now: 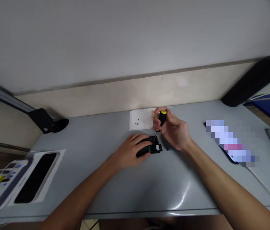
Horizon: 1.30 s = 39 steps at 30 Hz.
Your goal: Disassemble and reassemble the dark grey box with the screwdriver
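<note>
On the grey desk lies a small opened black device (157, 148) with a white label and a bit of green circuit board; its exact kind is unclear. My left hand (132, 150) comes over it from the left, fingers and thumb gripping its sides and covering much of it. A screwdriver (163, 117) with a black handle and yellow end is wrapped in my right hand (174, 131). Its thin shaft points down, the tip at the device's far part. Several tiny dark screws (137, 122) lie on a white paper (135, 127) behind. A dark flat piece (168, 145) is partly hidden under my right hand.
At right, a phone (228, 140) with a lit, blurred screen trails a white cable (266, 188). A black phone-like slab (36, 179) rests on white paper at left, beside a power strip (8, 182). Black stand posts (41, 119) and a wall bound the desk (96, 127).
</note>
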Each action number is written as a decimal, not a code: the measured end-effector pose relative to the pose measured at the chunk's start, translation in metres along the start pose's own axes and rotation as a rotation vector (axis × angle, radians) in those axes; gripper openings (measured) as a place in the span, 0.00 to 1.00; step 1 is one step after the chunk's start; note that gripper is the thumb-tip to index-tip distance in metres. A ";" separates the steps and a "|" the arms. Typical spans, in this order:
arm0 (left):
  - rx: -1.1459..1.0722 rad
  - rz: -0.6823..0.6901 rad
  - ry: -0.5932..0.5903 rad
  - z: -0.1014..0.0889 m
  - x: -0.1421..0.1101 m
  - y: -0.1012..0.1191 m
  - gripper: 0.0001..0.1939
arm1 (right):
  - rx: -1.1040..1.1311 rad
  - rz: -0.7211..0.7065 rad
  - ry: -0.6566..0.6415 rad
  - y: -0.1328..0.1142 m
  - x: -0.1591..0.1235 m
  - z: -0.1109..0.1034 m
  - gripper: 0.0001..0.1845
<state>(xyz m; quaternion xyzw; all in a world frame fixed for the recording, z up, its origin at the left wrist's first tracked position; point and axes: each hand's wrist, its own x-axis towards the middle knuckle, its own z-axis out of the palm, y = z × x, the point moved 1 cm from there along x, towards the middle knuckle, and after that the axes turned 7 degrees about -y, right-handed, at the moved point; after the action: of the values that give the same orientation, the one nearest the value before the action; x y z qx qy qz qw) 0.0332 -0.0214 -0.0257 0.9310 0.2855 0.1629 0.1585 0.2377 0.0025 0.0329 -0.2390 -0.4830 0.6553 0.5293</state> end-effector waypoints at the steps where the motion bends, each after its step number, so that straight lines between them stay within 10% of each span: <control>1: -0.001 0.000 0.000 0.000 0.000 0.000 0.15 | 0.012 -0.015 0.010 0.000 0.000 0.001 0.15; 39: 0.004 -0.004 -0.022 0.000 -0.001 -0.002 0.15 | 0.080 -0.028 0.023 0.000 -0.003 0.008 0.21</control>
<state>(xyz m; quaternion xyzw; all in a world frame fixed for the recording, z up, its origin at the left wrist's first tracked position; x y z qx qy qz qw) 0.0319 -0.0202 -0.0267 0.9325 0.2860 0.1517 0.1599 0.2322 -0.0030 0.0355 -0.2181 -0.4536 0.6639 0.5532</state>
